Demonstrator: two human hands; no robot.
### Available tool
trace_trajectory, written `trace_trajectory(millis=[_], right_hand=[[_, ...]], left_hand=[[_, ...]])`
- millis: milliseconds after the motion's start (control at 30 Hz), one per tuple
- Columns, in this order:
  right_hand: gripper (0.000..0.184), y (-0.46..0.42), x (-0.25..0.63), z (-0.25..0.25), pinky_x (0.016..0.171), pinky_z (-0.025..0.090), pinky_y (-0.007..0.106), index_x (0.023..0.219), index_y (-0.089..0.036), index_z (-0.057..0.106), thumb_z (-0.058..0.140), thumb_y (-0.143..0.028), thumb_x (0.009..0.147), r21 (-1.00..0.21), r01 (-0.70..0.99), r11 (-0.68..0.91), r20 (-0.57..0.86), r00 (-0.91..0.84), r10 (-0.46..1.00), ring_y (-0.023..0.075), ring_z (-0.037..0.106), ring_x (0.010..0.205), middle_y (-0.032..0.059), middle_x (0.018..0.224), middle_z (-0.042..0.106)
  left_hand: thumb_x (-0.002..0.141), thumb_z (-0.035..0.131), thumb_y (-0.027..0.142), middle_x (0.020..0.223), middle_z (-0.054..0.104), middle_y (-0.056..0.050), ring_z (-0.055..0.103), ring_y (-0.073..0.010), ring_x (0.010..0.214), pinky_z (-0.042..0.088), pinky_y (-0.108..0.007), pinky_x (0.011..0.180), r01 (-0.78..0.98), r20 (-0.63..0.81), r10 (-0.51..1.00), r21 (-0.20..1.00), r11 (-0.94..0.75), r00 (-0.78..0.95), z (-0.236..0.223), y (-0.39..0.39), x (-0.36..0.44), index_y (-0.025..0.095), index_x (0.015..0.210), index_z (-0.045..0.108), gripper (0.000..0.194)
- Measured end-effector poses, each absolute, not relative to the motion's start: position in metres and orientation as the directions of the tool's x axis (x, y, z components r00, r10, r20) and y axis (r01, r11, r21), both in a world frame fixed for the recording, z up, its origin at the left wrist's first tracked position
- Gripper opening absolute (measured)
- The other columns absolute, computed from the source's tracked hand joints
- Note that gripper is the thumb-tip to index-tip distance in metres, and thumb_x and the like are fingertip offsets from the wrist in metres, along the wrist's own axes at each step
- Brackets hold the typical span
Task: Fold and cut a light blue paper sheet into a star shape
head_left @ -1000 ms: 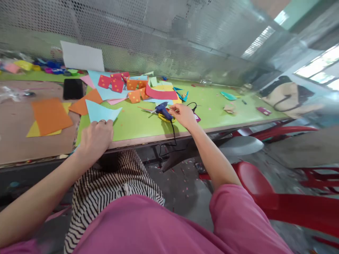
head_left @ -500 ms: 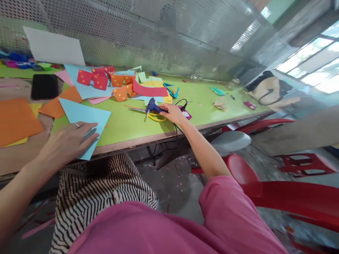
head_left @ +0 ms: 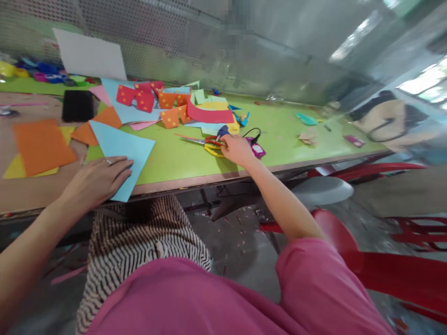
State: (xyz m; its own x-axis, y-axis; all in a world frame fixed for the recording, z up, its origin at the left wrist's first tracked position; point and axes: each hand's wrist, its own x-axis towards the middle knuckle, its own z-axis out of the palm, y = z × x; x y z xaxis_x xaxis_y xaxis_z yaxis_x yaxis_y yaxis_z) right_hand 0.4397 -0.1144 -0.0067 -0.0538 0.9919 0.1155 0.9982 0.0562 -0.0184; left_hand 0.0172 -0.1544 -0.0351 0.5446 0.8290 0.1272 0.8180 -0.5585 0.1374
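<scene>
My left hand lies flat, fingers stretched out, on a light blue paper sheet at the near edge of the green table. My right hand rests further right on the table with its fingers curled onto the red and yellow handles of a pair of scissors, whose blades point left. A blue glue gun lies just behind the hand, its black cord looping beside it. The picture is somewhat blurred by motion.
A pile of dotted red and orange paper pieces sits behind the blue sheet. An orange sheet, a black phone and a white sheet are at the left. A bag and red chairs are at the right.
My right hand has let go of the glue gun and closed on the scissors' handles. My left hand opened flat and slid the blue sheet toward the table's near edge.
</scene>
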Motion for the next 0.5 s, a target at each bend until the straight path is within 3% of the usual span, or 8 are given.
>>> trace_trajectory(millis=[133, 300, 433, 500], right_hand=[[0.029, -0.103, 0.43, -0.003, 0.092, 0.053, 0.053, 0.108, -0.015, 0.07, 0.065, -0.013, 0.08, -0.038, 0.996, 0.086, 0.0, -0.086, 0.996, 0.0356, 0.067, 0.102, 0.0169, 0.102, 0.074], [0.018, -0.093, 0.427, 0.012, 0.075, 0.053, 0.046, 0.077, -0.021, 0.064, 0.075, -0.009, 0.068, -0.047, 0.993, 0.111, -0.1, -0.115, 0.988, 0.0279, 0.064, 0.075, 0.0074, 0.074, 0.067], [0.014, -0.116, 0.422, 0.025, 0.065, 0.049, 0.041, 0.077, -0.021, 0.064, 0.078, -0.022, 0.073, -0.081, 0.99, 0.118, -0.144, -0.129, 0.981, 0.0214, 0.058, 0.061, 0.0043, 0.064, 0.062], [0.014, -0.14, 0.414, 0.028, 0.066, 0.05, 0.042, 0.085, -0.022, 0.066, 0.075, -0.027, 0.076, -0.181, 0.975, 0.132, -0.164, -0.163, 0.973, 0.0224, 0.062, 0.065, 0.0053, 0.073, 0.068]], left_hand=[[0.105, 0.026, 0.039, 0.137, 0.069, -0.018, 0.064, -0.0322, 0.127, 0.045, -0.046, 0.114, 0.86, 0.122, 0.877, 0.17, -0.481, 0.466, -0.02, -0.153, 0.016, 0.012, 0.135, 0.067, 0.058], [0.104, 0.026, 0.039, 0.149, 0.062, -0.015, 0.056, -0.0287, 0.139, 0.036, -0.045, 0.122, 0.827, 0.094, 0.849, 0.191, -0.528, 0.521, -0.021, -0.147, 0.009, 0.011, 0.138, 0.066, 0.059], [0.104, 0.028, 0.045, 0.156, 0.057, -0.011, 0.05, -0.0256, 0.145, 0.034, -0.042, 0.123, 0.804, 0.044, 0.838, 0.259, -0.536, 0.544, -0.019, -0.15, 0.002, 0.015, 0.143, 0.062, 0.06], [0.103, 0.031, 0.052, 0.161, 0.051, -0.009, 0.045, -0.0248, 0.15, 0.031, -0.042, 0.125, 0.792, 0.034, 0.831, 0.281, -0.541, 0.555, -0.016, -0.153, -0.002, 0.017, 0.148, 0.057, 0.063]])
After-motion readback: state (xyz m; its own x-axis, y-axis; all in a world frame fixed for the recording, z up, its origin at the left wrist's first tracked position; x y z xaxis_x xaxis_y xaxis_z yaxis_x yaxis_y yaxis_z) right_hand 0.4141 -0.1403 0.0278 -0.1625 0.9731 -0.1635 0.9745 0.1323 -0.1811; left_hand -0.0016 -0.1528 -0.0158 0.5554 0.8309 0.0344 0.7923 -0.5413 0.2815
